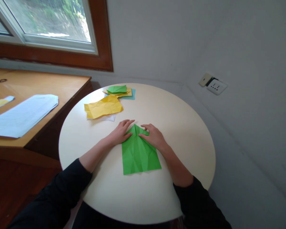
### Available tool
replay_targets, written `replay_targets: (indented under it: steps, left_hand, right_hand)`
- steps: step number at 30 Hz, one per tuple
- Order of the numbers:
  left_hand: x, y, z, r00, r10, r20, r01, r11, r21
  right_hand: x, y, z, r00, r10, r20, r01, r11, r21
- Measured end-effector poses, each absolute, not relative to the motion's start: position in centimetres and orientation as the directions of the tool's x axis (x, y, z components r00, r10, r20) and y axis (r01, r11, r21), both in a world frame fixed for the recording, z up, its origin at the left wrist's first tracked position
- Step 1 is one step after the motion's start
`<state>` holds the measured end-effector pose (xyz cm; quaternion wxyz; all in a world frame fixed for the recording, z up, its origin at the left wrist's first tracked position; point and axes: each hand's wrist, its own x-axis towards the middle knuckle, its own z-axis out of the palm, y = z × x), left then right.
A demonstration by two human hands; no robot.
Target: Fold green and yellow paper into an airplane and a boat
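Pressing flat, both hands pin the green sheet (139, 152) at table (186, 133) centre: left hand (120, 132) at 10 o'clock of its peak, right hand (153, 136) at 2. Fingers spread, grasping nothing. The sheet's long axis runs 12 to 6, toward the body; its top corners are hidden beneath the palms.

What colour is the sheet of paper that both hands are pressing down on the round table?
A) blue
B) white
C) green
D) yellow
C: the left hand and the right hand both lie flat on the far, pointed end of a green sheet, while the crumpled yellow sheet lies apart, farther back on the round table.
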<state>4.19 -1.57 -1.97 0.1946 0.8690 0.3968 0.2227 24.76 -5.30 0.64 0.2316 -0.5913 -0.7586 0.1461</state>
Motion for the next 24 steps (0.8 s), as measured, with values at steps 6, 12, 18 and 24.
replay_targets:
  steps: [6,12,18,24]
  left_hand:
    - [4.2,-1.6,-1.7,0.599,0.763,0.243,0.586,-0.625,0.517]
    - [4.2,-1.9,-1.2,0.635,0.738,0.230,0.586,-0.653,0.480]
    - [4.3,-2.0,-1.0,0.619,0.759,0.205,0.636,-0.636,0.437]
    - [4.3,-1.7,-1.3,0.579,0.788,0.208,0.652,-0.601,0.463]
  right_hand:
    - [24.8,-5.1,0.3,-0.201,0.965,0.170,0.837,0.260,-0.482]
    - [24.8,-5.1,0.2,-0.188,0.967,0.170,0.831,0.249,-0.498]
    - [24.8,-5.1,0.2,-0.176,0.968,0.177,0.834,0.243,-0.495]
    - [25.0,-5.0,0.1,-0.152,0.970,0.191,0.808,0.234,-0.540]
